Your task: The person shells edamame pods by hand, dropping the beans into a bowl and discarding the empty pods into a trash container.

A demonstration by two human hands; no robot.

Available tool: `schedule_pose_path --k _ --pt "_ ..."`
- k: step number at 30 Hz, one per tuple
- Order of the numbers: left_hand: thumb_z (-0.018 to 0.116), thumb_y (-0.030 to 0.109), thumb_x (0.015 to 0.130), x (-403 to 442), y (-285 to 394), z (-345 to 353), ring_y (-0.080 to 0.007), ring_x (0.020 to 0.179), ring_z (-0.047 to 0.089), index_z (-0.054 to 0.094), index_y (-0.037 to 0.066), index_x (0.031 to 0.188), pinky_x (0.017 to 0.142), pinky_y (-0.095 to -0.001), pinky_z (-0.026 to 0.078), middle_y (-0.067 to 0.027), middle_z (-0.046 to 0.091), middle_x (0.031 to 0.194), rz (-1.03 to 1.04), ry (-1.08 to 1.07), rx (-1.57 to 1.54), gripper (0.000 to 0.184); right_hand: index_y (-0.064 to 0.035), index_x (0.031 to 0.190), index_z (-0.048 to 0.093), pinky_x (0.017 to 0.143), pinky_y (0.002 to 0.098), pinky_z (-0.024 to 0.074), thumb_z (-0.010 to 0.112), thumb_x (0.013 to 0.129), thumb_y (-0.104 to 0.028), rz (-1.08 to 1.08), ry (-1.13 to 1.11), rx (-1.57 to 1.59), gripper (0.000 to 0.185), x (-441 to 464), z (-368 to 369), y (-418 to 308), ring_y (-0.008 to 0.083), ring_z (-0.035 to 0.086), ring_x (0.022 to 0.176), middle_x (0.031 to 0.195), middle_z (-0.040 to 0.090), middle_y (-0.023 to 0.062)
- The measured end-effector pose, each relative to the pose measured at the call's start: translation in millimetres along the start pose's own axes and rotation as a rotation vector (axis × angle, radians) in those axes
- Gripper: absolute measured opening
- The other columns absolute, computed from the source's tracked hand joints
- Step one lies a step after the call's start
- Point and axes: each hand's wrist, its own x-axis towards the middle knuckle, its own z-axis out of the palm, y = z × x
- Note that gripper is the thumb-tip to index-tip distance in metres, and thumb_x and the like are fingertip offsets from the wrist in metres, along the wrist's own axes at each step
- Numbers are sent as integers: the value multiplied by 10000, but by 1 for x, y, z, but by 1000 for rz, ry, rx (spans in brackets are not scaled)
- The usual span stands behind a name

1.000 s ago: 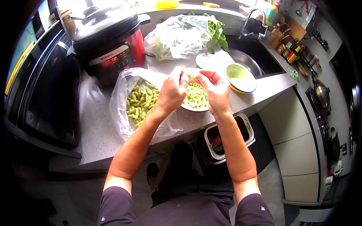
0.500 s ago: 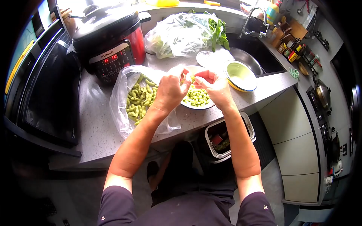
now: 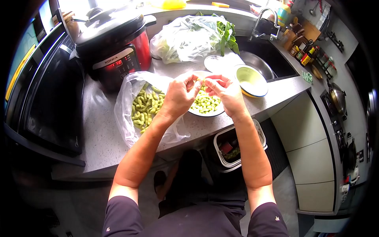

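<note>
Above a white bowl of shelled green beans, my left hand and my right hand meet fingertip to fingertip. Both are pinched on a small green pod, mostly covered by the fingers. A clear plastic bag holding unshelled green pods lies open to the left of my left hand. Right of my right hand stands an empty-looking bowl, pale green inside.
A red and black cooker stands behind the pod bag, beside a bag of leafy greens. The sink is at the right rear. Below the counter edge, an open bin stands near my right forearm.
Both hands stay over the bowl, with small finger movements. Since the earliest frame, my right hand has shifted slightly right and the fingertips have come together again after parting a little.
</note>
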Motion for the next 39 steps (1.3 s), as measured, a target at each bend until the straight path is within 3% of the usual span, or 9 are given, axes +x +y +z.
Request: schedule_pose_path --k 2,5,12,15,17,29,39 --pt "673 122 972 2 -4 -1 -21 619 359 668 -5 974 521 -246 305 71 463 647 0 4 -24 127 32 1115 668 803 266 581 686 979 -136 34 -3 203 217 4 -3 7 146 698 870 1017 717 106" --pt "661 111 977 2 -3 -2 -22 624 358 658 -8 967 523 -245 306 65 466 659 3 12 -23 120 38 1105 668 797 267 585 690 978 -147 88 34 270 224 6 -5 10 152 700 866 989 716 100" --pt "663 130 980 3 -6 -1 -18 619 366 665 -11 1002 527 -240 322 60 482 664 50 28 8 143 47 1091 669 798 267 589 696 972 -134 -13 -50 31 218 6 -8 2 141 695 839 954 713 95" --pt "681 154 982 3 1 -7 -9 632 385 674 -6 1024 540 -224 326 65 520 685 32 -75 -6 165 40 1088 676 793 268 588 697 970 -130 -59 -70 -7 208 4 -7 -5 132 691 834 946 717 93" --pt "687 163 985 3 -5 -5 -4 642 383 681 2 1035 548 -216 320 76 524 699 5 -80 -129 170 32 1095 682 797 267 585 693 972 -126 -81 -82 -27 200 3 -9 -7 128 691 844 943 720 89" --pt "673 148 997 4 -8 -8 8 693 416 687 3 1010 581 -192 334 84 558 764 25 -147 -199 147 17 1073 707 804 287 579 695 970 -124 -62 -251 156 175 9 -26 2 153 705 870 943 729 100" --pt "612 151 1035 7 -12 -4 12 705 434 673 11 1000 582 -190 337 86 564 791 -18 -127 -376 156 11 1074 710 789 271 566 701 966 -120 -160 -248 22 170 18 -22 10 135 704 865 947 738 88"
